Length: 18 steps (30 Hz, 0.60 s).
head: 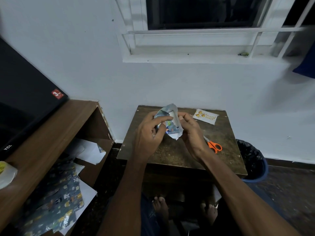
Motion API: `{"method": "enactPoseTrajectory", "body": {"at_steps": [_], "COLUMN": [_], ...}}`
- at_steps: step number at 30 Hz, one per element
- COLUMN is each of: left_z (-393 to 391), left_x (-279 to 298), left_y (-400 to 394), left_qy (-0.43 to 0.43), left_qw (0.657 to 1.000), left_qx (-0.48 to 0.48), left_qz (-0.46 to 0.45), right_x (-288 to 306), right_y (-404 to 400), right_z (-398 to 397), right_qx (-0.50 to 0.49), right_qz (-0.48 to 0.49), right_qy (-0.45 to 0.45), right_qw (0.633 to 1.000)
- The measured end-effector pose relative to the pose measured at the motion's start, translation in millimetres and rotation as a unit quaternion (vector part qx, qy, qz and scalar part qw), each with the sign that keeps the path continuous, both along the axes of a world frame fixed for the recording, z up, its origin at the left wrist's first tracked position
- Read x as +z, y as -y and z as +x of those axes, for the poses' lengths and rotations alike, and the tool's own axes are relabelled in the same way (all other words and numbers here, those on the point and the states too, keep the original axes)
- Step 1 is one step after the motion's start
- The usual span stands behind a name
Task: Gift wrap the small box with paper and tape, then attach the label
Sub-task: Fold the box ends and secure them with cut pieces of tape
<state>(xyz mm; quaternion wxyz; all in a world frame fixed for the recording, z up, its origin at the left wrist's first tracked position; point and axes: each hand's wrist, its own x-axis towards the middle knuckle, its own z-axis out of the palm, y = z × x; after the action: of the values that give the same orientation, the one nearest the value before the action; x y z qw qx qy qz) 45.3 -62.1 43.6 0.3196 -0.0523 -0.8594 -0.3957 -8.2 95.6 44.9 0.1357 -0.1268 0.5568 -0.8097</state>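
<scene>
A small box partly covered in blue patterned wrapping paper (170, 123) is held up above the small brown table (179, 155). My left hand (150, 132) grips its left side, fingers curled over the paper. My right hand (190, 130) pinches the paper's right edge, where the white underside shows. The label (206, 116), a white card with gold ornaments and gold writing, lies flat at the table's back right.
Orange-handled scissors (215, 146) lie on the table just right of my right wrist. A lined bin (254, 162) stands right of the table. Spare wrapping paper (59, 201) fills the wooden shelf at left, under a black TV (25, 99). A tape roll (6, 174) sits far left.
</scene>
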Motion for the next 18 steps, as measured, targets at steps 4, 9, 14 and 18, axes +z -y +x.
{"method": "enactPoseTrajectory", "body": {"at_steps": [4,9,14,18], "left_z": [1,2,-2,-3], "left_x": [1,5,-1,1], "left_y": [-1,-2,0,3], "left_qy": [0.007,0.007,0.013,0.011], "left_qw": [0.996,0.990,0.986,0.983], "left_qx": [-0.008,-0.022,-0.016,-0.023], "left_qz": [0.094,0.138,0.168,0.181], "right_x": [1,-4,-9,-6], "right_y": [-3,-3,-2,-3], "right_z": [3,3,1,1], "right_qx": [0.005,-0.003,-0.009,-0.021], "right_qz": [0.016,0.045,0.046,0.057], "right_qy": [-0.034,-0.116,-0.114,-0.111], "right_qw": [0.999,0.992,0.992,0.992]}}
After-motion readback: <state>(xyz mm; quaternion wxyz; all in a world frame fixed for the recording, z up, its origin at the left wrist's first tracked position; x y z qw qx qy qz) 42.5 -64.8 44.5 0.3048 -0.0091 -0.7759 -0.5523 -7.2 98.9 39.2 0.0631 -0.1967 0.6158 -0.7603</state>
